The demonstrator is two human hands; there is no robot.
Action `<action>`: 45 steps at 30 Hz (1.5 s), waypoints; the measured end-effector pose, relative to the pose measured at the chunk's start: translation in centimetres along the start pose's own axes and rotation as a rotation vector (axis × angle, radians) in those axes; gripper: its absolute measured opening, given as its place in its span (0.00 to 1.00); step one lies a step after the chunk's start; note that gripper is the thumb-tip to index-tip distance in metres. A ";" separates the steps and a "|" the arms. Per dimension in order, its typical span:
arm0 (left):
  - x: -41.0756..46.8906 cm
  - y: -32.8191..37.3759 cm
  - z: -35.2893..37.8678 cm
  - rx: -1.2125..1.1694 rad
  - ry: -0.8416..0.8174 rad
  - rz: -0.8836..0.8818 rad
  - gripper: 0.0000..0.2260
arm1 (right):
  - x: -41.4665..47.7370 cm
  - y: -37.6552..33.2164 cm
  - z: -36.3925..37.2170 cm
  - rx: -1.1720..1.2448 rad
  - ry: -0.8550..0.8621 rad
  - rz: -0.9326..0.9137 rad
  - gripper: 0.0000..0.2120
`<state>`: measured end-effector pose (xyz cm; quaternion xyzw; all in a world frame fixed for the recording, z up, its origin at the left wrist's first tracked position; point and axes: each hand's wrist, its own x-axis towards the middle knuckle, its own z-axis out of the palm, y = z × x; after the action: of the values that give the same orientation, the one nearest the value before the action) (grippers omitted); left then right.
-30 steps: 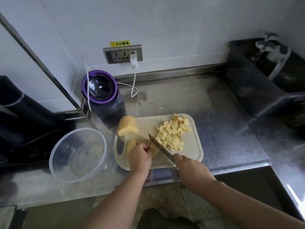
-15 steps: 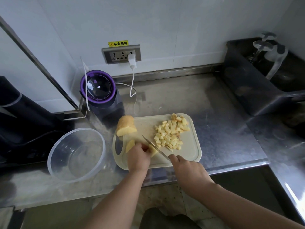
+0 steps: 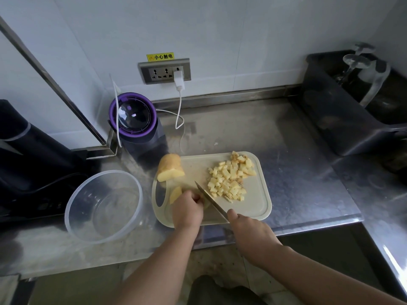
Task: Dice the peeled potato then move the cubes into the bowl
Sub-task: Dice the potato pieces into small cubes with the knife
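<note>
At the far left of the steel desk (image 3: 297, 150), the clear plastic bowl (image 3: 103, 172) is standing with nothing in it, just beside the handle end of the pale cutting board (image 3: 257, 203). Behind it, a purple-lidded appliance (image 3: 133, 115) is sitting against the wall. A large uncut potato chunk (image 3: 169, 170) is lying on the board's far left corner, and a loose slice (image 3: 176, 194) is resting nearer the person, touching the left hand (image 3: 187, 210). That hand's fingers are curling down over a potato piece (image 3: 206, 205), pinning it to the board; most of the piece is hiding beneath the knuckles. The knife (image 3: 211, 201) is running diagonally right beside those knuckles, its tip pointing away. A heap of cubes (image 3: 231, 179) is piling up on the board's right half. The right hand (image 3: 251, 230) is clenching round the knife handle, which is out of sight inside the grip.

The dicing step is in hand, perhaps halfway through, with no cubes in the bowl. The next cut is calling for the left fingertips to be tucking back from the blade as the held piece shrinks; after that, the slice and the big chunk are waiting to be cut.
</note>
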<state>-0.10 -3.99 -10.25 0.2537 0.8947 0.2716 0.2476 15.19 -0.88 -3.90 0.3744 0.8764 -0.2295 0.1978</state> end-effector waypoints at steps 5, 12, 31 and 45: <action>0.0 -0.1 -0.1 -0.021 0.001 0.000 0.04 | -0.1 0.3 -0.3 0.024 0.011 -0.004 0.20; -0.1 -0.2 -0.2 -0.008 0.017 0.004 0.08 | -1.3 0.1 -0.5 -0.012 0.067 -0.054 0.19; 0.0 -0.4 -0.4 -0.001 -0.023 -0.012 0.06 | -0.2 -0.5 0.6 0.010 0.006 -0.001 0.23; -0.8 -0.6 -0.8 -0.057 -0.022 -0.021 0.07 | -1.7 -0.4 0.1 -0.010 0.080 -0.055 0.21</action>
<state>-0.14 -5.18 -9.78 0.2399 0.8865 0.2916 0.2674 15.96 -2.11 -2.98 0.3582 0.8946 -0.2152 0.1580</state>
